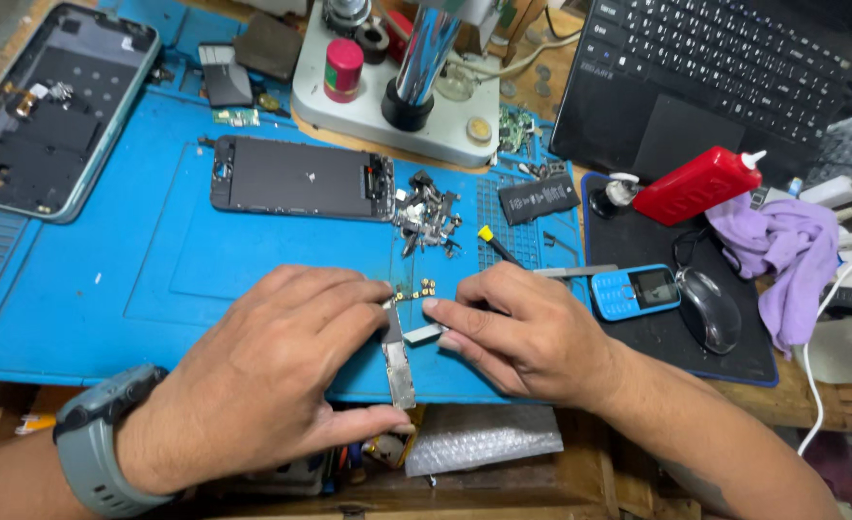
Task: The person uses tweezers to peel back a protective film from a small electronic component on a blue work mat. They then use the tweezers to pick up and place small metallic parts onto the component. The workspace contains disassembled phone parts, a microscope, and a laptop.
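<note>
While your left hand lies flat over the lower middle of the blue work mat, its thumb and fingers are pinched on a narrow circuit board, a long grey strip running from the fingertips down toward the near edge of the mat. Your right hand sits just beside it, fingers closed on a small flat metal piece that meets the top of the board. A grey watch wraps your left wrist.

Just above your fingertips lie a few tiny brass screws, and beyond them a heap of small metal parts. A yellow-tipped tool pokes out from behind your right hand. Toward the upper middle of the frame an opened phone body lies face down on the mat; a larger phone frame sits at the upper left. Behind them stands a white microscope base with a red-capped bottle on it.

At the upper right is a black laptop. Below it, on a dark pad, you have a red squeeze bottle, a small blue keypad phone, a mouse and a purple cloth. Bubble wrap hangs at the near edge of the bench, under your hands.
</note>
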